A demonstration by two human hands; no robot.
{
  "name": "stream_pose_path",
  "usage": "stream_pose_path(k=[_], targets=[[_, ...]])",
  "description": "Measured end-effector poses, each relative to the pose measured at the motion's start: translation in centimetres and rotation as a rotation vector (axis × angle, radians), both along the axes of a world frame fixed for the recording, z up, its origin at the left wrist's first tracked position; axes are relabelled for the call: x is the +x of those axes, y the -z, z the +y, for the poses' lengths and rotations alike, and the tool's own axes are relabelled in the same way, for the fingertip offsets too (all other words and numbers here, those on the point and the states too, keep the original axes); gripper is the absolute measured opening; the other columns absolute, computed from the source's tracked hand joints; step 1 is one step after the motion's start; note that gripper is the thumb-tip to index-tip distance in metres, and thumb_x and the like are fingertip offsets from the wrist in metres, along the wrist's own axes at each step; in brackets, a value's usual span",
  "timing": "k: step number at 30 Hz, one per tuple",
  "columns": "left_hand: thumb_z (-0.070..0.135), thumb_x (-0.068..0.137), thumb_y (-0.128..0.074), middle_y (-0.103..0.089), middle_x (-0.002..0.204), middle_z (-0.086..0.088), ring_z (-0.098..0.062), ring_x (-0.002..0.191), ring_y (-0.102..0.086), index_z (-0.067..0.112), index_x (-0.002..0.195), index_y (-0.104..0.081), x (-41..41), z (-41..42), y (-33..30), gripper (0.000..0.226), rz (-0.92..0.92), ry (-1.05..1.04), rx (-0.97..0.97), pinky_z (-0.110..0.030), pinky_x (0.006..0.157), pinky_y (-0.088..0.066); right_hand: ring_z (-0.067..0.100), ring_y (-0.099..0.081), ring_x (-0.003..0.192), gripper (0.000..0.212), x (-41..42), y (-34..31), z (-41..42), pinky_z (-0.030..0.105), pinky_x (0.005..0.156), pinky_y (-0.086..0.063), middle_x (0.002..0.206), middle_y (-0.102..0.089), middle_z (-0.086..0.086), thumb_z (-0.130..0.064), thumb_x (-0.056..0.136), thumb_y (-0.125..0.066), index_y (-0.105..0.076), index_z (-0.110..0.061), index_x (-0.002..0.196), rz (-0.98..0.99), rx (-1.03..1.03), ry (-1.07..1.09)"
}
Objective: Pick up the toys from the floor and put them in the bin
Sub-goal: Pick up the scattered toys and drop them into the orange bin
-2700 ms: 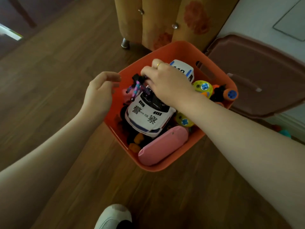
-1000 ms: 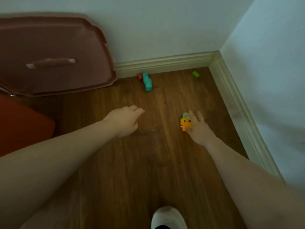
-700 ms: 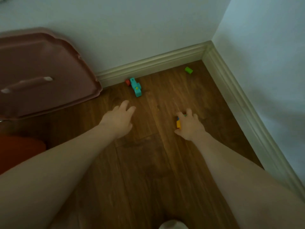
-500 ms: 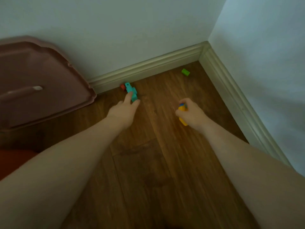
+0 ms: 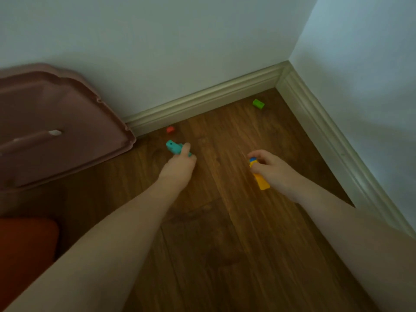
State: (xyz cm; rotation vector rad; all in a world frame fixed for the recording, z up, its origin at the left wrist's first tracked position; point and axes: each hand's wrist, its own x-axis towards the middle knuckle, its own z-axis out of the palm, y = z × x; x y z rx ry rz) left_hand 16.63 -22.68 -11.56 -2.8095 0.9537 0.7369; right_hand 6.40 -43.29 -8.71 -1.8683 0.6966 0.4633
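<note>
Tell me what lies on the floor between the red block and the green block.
Nothing: in the head view, only bare wood floor along the baseboard separates the red block from the green block.

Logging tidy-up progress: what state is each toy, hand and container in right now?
Yellow toy: held in right hand, off the floor.
Teal toy: on the floor, left hand gripping it.
Red block: loose on the floor by the skirting.
Green block: loose on the floor near the corner.
Orange bin: only an edge shows.
Brown lid: leaning against the wall.
</note>
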Motion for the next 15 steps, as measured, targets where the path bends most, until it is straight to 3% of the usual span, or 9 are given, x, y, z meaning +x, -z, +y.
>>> stream_pose_path(k=[3,8,12,15], targets=[[0.000,0.094,-0.041,-0.006,0.155,-0.013,-0.035,0.125,-0.042,0.009,0.130,-0.042,-2.0,1.6,-0.2,0.038,0.040,0.139,-0.015,-0.040,0.104,-0.039,0.018,-0.054,0.092,0.030,-1.2,0.7,1.5,0.030,0.079,-0.042,0.100,-0.057,-0.002,-0.016,0.084,-0.055,-0.056,-0.032,0.110,0.002,0.039,0.028],[0.008,0.095,-0.042,-0.030,0.148,-0.002,-0.028,0.121,-0.049,0.010,0.120,-0.054,-5.2,6.7,-0.5,0.028,0.168,0.223,-0.153,-0.038,0.102,-0.040,0.018,-0.055,0.092,0.028,-3.0,0.7,5.3,0.030,0.079,-0.042,0.108,-0.058,0.004,-0.013,0.085,-0.055,-0.056,-0.031,0.106,0.006,0.096,0.051],[0.012,0.089,-0.054,-0.051,0.127,-0.003,-0.023,0.107,-0.057,0.009,0.102,-0.061,-6.8,9.5,-3.8,0.016,0.124,0.100,-0.455,-0.034,0.091,-0.047,0.017,-0.053,0.080,0.024,-2.4,-1.0,8.5,0.029,0.071,-0.042,0.094,-0.055,0.003,-0.012,0.080,-0.055,-0.057,-0.029,0.097,-0.051,0.154,0.083],[0.014,0.088,-0.058,-0.056,0.115,0.002,-0.014,0.102,-0.058,0.015,0.106,-0.059,-8.2,12.1,-8.3,0.018,0.032,-0.059,-0.658,-0.028,0.085,-0.049,0.016,-0.051,0.076,0.023,-1.6,-3.5,12.4,0.028,0.064,-0.040,0.092,-0.053,0.002,-0.017,0.071,-0.054,-0.057,-0.029,0.091,-0.086,0.226,0.036]])
